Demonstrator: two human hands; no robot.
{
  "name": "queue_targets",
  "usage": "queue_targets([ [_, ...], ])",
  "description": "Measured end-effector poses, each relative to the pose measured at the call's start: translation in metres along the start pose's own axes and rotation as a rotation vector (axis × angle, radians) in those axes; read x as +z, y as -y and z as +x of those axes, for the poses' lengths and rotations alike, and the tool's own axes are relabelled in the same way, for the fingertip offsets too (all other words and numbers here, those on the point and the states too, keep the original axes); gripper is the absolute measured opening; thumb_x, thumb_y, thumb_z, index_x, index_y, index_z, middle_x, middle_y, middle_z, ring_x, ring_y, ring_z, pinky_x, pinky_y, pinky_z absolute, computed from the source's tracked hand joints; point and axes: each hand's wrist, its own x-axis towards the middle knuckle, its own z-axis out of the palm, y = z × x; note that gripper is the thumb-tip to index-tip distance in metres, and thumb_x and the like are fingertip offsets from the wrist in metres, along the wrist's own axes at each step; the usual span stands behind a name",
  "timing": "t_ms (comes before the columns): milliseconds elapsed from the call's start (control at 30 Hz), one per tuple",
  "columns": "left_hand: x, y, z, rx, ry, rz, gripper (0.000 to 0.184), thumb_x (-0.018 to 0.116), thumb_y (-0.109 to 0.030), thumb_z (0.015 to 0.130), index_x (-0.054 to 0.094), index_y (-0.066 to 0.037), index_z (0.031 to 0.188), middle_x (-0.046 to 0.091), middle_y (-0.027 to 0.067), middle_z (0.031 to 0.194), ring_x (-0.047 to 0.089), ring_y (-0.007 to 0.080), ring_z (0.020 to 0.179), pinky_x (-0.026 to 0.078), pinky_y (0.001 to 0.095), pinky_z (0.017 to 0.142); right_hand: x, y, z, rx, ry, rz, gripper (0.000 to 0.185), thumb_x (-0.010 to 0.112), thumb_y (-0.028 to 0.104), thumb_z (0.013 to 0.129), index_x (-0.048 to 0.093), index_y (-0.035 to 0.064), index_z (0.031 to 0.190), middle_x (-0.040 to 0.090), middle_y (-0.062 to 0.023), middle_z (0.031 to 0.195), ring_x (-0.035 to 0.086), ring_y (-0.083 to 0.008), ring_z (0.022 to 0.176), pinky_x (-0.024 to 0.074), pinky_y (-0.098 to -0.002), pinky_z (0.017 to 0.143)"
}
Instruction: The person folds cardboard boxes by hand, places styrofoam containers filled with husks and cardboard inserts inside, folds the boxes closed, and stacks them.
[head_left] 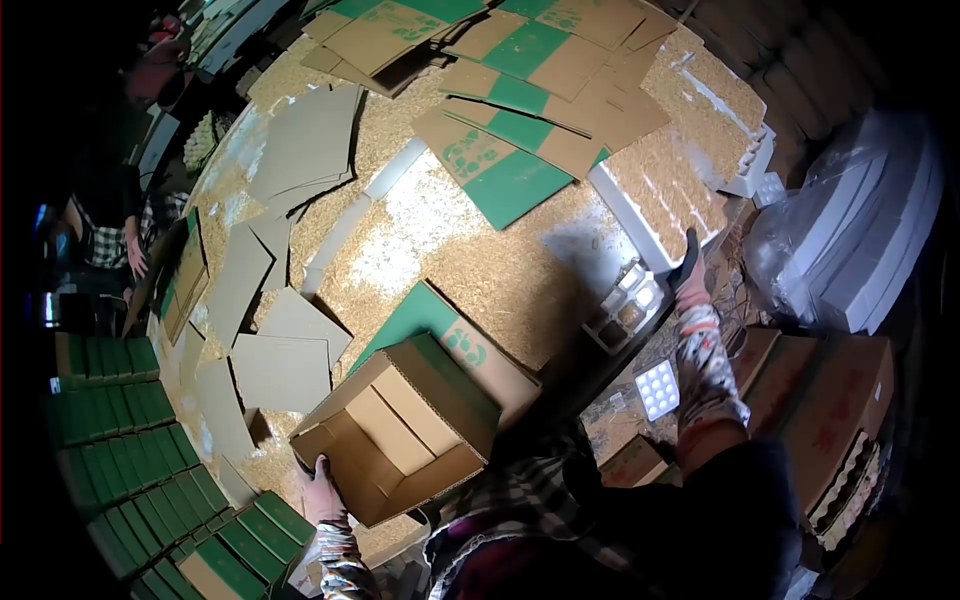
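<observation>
An open cardboard box, brown inside with green on its outer side, is tilted toward me near the table's front edge. My left hand, gloved, is closed on the lower left wall of this box. At the table's right edge, my gloved right hand has its dark fingertips around the near corner of a white foam tray stack, whose top is covered with sawdust. Just below that hand sits a white molded tray with square cups. Behind the box lies a flat green and brown carton.
Sawdust covers the table. Flat printed cartons are piled at the back, grey cardboard sheets at left. Green boxes stand lower left; plastic-wrapped white trays and a brown box stand right. Another person's hand shows far left.
</observation>
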Motion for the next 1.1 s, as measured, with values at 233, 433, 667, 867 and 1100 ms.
queue_targets([
  [233, 0.001, 0.021, -0.001, 0.407, 0.177, 0.145, 0.049, 0.046, -0.019, 0.096, 0.037, 0.001, 0.139, 0.041, 0.0173, 0.14, 0.044, 0.0252, 0.125, 0.035, 0.0333, 0.106, 0.042, 0.089, -0.183, 0.585, 0.371, 0.956, 0.044, 0.043, 0.026, 0.099, 0.043, -0.0018, 0.133, 0.054, -0.0142, 0.13, 0.055, -0.0245, 0.115, 0.043, -0.0367, 0.1],
  [433, 0.011, -0.022, 0.011, 0.328, 0.198, -0.722, 0.048, 0.046, -0.035, 0.098, 0.047, 0.002, 0.129, 0.062, 0.0083, 0.113, 0.058, 0.0169, 0.101, 0.046, 0.0291, 0.089, 0.108, 0.234, -0.17, 0.427, 0.936, 0.476, 0.054, 0.061, 0.003, 0.087, 0.038, 0.0, 0.136, 0.05, -0.0162, 0.133, 0.052, -0.0219, 0.118, 0.045, -0.0342, 0.099],
  [667, 0.023, -0.041, 0.015, -0.046, 0.535, -1.628, 0.07, 0.041, -0.054, 0.096, 0.028, -0.006, 0.145, 0.035, 0.0055, 0.147, 0.034, 0.015, 0.132, 0.027, 0.0273, 0.109, 0.226, 0.37, -0.25, -0.394, 1.432, -0.378, 0.044, 0.051, 0.025, 0.097, 0.043, -0.0032, 0.13, 0.055, -0.0144, 0.124, 0.059, -0.0196, 0.109, 0.0497, -0.0323, 0.092],
  [867, 0.022, 0.046, 0.039, 0.009, 0.38, -1.569, 0.057, 0.054, -0.036, 0.095, 0.039, -0.001, 0.137, 0.044, 0.0064, 0.139, 0.044, 0.0171, 0.123, 0.034, 0.029, 0.102, 0.261, 0.289, -0.289, 0.04, 1.146, -0.356, 0.04, 0.054, 0.025, 0.095, 0.052, -0.005, 0.122, 0.061, -0.0084, 0.112, 0.056, -0.0153, 0.101, 0.0441, -0.0285, 0.088],
  [1100, 0.022, 0.083, 0.174, -0.381, -0.479, 0.009, 0.079, 0.072, -0.052, 0.069, 0.051, 0.003, 0.12, 0.053, 0.0221, 0.116, 0.051, 0.0344, 0.111, 0.041, 0.0402, 0.094, 0.245, 0.239, -0.323, -0.622, 0.71, -0.708, 0.048, 0.06, 0.014, 0.086, 0.046, -0.0072, 0.127, 0.06, -0.0236, 0.11, 0.06, -0.033, 0.1, 0.0451, -0.0379, 0.09],
])
